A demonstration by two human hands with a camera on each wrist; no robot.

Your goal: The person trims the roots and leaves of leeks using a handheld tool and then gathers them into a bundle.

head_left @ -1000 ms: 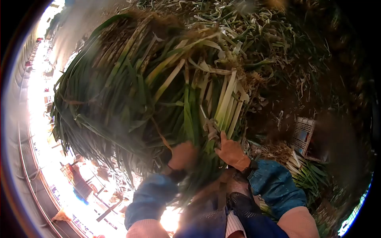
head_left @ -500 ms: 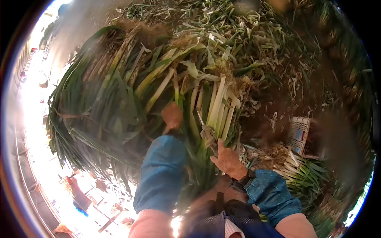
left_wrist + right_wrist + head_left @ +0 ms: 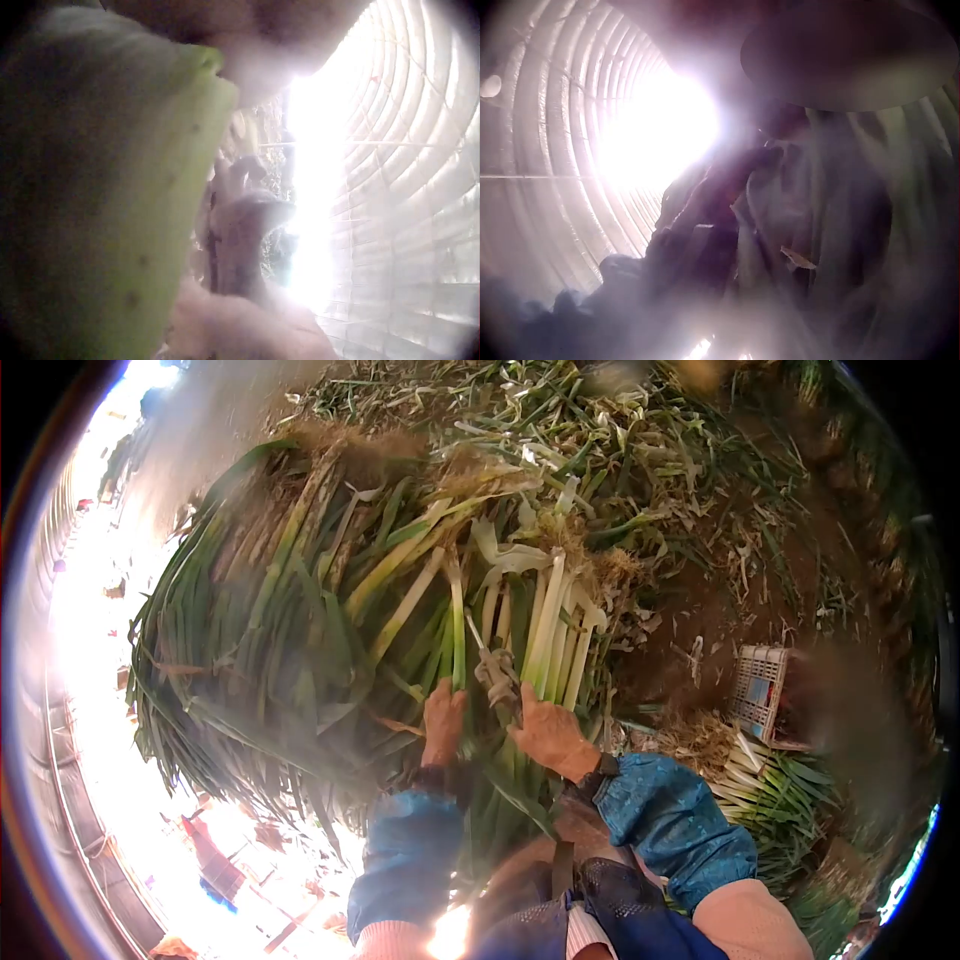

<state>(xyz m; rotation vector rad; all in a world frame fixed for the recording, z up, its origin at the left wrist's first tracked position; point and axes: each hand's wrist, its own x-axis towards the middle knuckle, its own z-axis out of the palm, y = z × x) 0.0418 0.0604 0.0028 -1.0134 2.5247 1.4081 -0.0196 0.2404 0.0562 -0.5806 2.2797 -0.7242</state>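
Crate: a pale lattice crate (image 3: 750,695) with a blue patch, on the right.
Ground: brown soil (image 3: 672,622), bare around the crate's far side.
Litter: green and straw-coloured leaf scraps (image 3: 610,435) scattered across the top.
Wall: curved, ribbed and whitish (image 3: 409,240), beside blinding glare in both wrist views.

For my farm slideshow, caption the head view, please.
The left grip holds a stalk, the right grip a thin-tipped tool, at a heap of green stalks.
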